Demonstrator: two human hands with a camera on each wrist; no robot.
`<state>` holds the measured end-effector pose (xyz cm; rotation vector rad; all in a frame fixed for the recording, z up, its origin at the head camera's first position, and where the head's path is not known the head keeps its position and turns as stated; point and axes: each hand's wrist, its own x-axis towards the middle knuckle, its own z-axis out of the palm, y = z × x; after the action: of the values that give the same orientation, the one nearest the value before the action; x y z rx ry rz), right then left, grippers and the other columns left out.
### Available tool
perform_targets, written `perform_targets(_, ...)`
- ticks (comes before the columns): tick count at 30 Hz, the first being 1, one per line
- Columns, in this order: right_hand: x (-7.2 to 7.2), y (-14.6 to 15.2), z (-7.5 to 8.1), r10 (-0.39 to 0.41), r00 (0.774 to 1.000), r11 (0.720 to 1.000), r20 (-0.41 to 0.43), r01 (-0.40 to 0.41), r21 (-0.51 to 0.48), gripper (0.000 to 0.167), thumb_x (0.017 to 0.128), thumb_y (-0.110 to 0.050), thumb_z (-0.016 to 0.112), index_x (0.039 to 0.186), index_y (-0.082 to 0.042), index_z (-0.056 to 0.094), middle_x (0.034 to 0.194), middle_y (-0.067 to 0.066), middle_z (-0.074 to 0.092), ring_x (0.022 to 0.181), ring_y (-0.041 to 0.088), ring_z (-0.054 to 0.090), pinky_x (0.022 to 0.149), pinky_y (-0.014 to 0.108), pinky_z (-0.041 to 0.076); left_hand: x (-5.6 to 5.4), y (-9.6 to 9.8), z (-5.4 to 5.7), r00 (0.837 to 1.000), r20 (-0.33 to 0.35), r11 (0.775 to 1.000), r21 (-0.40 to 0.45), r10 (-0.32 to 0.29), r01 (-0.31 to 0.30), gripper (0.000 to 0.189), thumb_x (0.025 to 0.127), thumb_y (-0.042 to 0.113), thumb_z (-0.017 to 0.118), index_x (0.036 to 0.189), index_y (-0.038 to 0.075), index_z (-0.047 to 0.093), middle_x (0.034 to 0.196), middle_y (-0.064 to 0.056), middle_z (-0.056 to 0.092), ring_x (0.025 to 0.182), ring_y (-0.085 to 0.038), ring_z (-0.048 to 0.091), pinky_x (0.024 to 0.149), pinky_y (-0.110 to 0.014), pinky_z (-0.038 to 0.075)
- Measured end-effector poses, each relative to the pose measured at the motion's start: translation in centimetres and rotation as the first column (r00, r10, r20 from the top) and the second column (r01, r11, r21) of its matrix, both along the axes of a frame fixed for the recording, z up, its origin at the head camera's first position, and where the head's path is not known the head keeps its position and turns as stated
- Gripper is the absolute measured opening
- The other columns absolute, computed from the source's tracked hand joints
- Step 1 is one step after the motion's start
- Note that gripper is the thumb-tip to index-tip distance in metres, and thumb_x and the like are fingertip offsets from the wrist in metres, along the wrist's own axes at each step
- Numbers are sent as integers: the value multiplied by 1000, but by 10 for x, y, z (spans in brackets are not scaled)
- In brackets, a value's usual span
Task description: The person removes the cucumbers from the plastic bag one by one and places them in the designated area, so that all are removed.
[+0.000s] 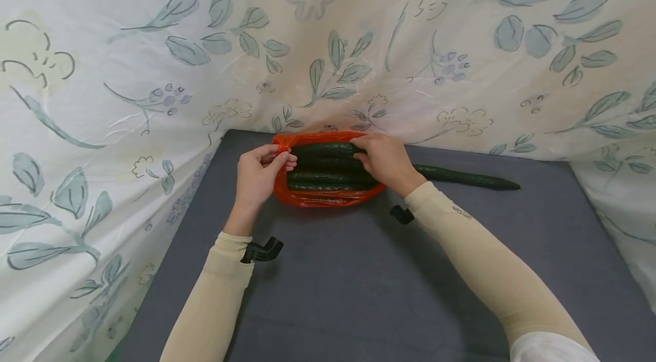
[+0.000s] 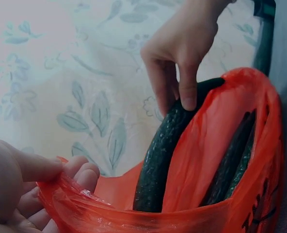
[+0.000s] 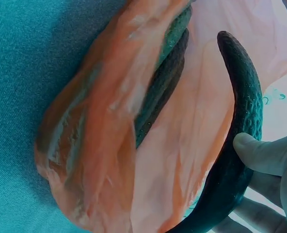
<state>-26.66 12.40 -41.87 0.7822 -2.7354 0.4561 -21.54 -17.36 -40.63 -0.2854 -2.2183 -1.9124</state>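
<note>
An orange-red plastic bag lies at the back of the table with its mouth spread wide. My left hand pinches the bag's left rim between thumb and fingers. At the bag's mouth my right hand holds a dark green cucumber, thumb on one side and fingers on the other. In the left wrist view this curved cucumber slants down into the bag. Several more cucumbers lie side by side inside, partly hidden by the bag's wall in the right wrist view.
A single long cucumber lies on the grey table, right of the bag. Behind and beside the table hangs a white cloth printed with leaves and flowers, close to the table's back edge.
</note>
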Motion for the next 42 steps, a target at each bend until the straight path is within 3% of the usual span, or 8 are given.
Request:
perform_targets(8,4,9,7,-21,1000,1000,5,21,-11,39,99,-15,83,137,-8,76,126,13,77,104,32,74,87,51,65,0,0,1,1000,-9,1000,-7,5,-5,23,105,1,72,123,-13,74,104,-25,79,83,-21,80,83,-31,66)
perform_targets(17,8,23,5,-26,1000,1000,-2,26,-8,40,100,-14,82,138,-8,75,130,13,75,103,34,73,85,52,64,0,0,2,1000,-9,1000,-1,0,0,24,104,0,72,123,-14,73,103,-26,79,90,-42,78,82,-31,66)
perform_targets(25,11,32,3,-13,1000,999,-20,13,-39,39,97,-12,85,134,-7,77,124,13,77,98,33,74,84,50,64,0,0,3,1000,-11,1000,-12,8,-9,24,105,2,72,124,-12,74,103,-26,79,81,-17,79,82,-32,66)
perform_targets(32,20,44,3,-44,999,998,-9,44,-51,42,98,-14,84,139,-8,75,137,14,73,116,36,71,93,56,62,-1,0,2,1000,-13,1000,-14,7,-7,24,104,0,71,125,-13,73,103,-25,79,80,-15,79,81,-30,66)
perform_targets(42,28,63,1,-45,998,995,-46,41,-86,45,98,-12,83,142,-9,74,138,12,73,116,37,71,77,54,64,-2,-1,2,1000,0,1000,-7,7,-7,24,105,2,72,124,-12,74,104,-25,79,80,-15,79,82,-31,66)
